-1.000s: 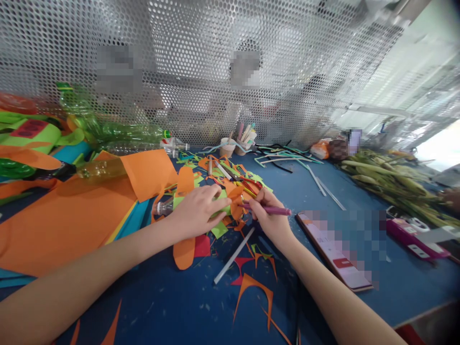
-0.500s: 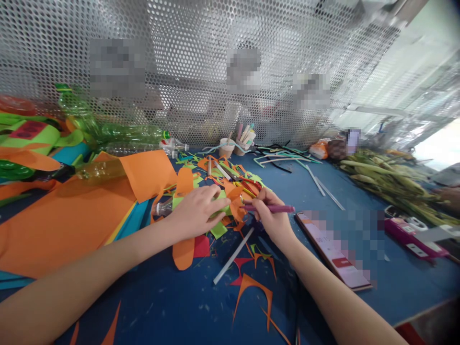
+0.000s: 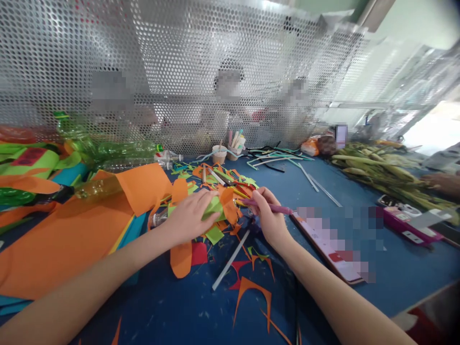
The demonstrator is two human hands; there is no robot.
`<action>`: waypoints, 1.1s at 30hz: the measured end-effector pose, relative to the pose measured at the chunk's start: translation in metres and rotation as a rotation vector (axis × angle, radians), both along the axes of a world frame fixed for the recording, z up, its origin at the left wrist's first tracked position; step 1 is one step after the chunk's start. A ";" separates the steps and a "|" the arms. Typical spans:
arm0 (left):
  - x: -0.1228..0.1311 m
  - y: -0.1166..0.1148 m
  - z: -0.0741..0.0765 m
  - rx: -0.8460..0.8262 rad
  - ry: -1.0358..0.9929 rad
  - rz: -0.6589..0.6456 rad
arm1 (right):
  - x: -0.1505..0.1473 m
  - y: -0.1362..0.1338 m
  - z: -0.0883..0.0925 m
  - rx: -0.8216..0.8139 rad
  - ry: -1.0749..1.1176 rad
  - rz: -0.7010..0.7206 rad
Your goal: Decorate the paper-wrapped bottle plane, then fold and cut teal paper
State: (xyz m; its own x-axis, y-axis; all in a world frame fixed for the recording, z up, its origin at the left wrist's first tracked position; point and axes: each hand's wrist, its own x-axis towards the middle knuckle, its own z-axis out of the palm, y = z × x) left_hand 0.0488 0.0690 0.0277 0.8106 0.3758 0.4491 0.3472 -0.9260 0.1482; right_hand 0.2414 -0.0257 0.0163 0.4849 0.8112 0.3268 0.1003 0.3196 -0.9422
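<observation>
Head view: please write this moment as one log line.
left hand: over green-wrapped bottle | right hand: holds purple pen | table: white strip

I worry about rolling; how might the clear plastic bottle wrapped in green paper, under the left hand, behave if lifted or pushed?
The bottle would probably feel light, as its exposed neck looks like clear plastic. It may resist rolling, since rounded orange paper strips seem to jut from both sides.

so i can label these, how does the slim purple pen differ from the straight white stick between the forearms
The slim purple pen is held in the right hand; the straight white stick lies on the blue table. The pen runs nearly crosswise in view; the stick slants steeply. The pen is purple, the stick white. Both are long and narrow.
</observation>
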 end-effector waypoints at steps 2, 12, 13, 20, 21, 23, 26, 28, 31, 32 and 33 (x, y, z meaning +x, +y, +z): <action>0.002 0.000 0.006 -0.070 0.039 0.017 | -0.002 -0.002 0.002 0.000 0.010 0.023; 0.018 0.014 0.024 -0.171 0.163 0.092 | -0.002 0.005 -0.003 0.017 -0.150 -0.098; 0.019 0.016 0.027 -0.187 0.180 0.106 | -0.001 0.006 -0.006 0.015 -0.151 -0.103; 0.029 0.034 0.045 -0.330 0.400 0.012 | 0.001 0.007 -0.010 0.027 -0.124 -0.101; 0.031 0.036 0.046 -0.328 0.399 -0.011 | 0.001 0.007 -0.009 0.028 -0.118 -0.099; 0.034 0.038 0.049 -0.343 0.403 -0.036 | 0.001 0.007 -0.006 0.031 -0.100 -0.095; 0.036 0.043 0.056 -0.446 0.353 -0.027 | 0.001 0.006 -0.003 0.033 -0.048 -0.108; 0.034 0.046 0.064 -0.547 0.243 -0.024 | 0.002 0.005 -0.002 0.030 -0.017 -0.117; 0.026 0.053 0.075 -0.751 0.016 -0.086 | 0.002 0.004 -0.003 0.022 -0.008 -0.078; 0.023 0.056 0.078 -0.831 -0.048 -0.110 | 0.002 0.004 -0.003 0.013 0.006 -0.062; 0.020 0.059 0.079 -0.916 -0.105 -0.127 | 0.002 0.004 -0.004 -0.005 0.030 -0.043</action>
